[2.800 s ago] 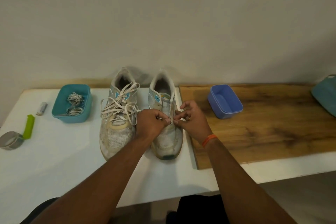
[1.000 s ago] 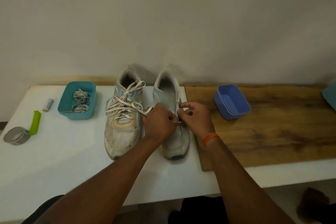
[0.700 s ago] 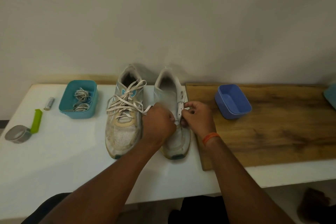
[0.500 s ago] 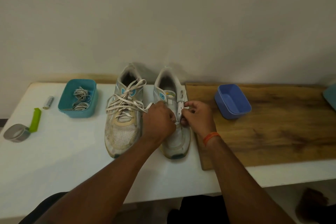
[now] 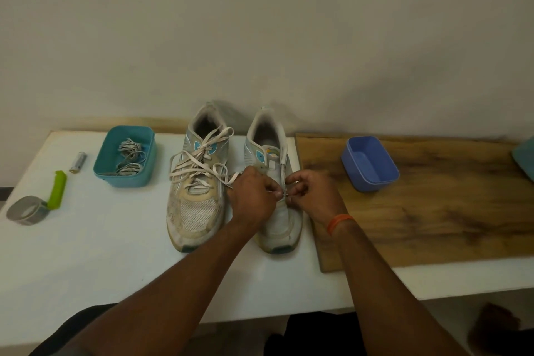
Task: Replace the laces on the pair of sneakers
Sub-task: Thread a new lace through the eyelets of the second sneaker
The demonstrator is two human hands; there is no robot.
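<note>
— Sneakers first: where do they sit?

— Side by side on the white table [image 5: 86, 254], toes toward the person. The worn white mesh sneaker with its cream flat lace threaded [image 5: 196, 188] is on the left; the worn white sneaker with teal accents and open eyelets [image 5: 274, 153] stands just beside it, next to the edge of the brown wooden board [image 5: 433, 211].

— And the hands?

— Both are over the middle of the second sneaker. The left hand [image 5: 252, 196] has its fingers curled, pinching something thin at the eyelet row. The right hand [image 5: 312, 196], with an orange band on the wrist, pinches the same spot from the other side. What exactly is held is too small to tell; it looks like a lace end [image 5: 284, 195].

— Anything round about?

— A teal plastic tub holding bundled laces [image 5: 125, 156] sits left of the sneakers. Farther left lie a small silver battery [image 5: 78, 162], a green clip-like tool [image 5: 57, 189] and a grey roll of tape [image 5: 27, 210]. A blue plastic tub [image 5: 370, 163] stands on the board.
</note>
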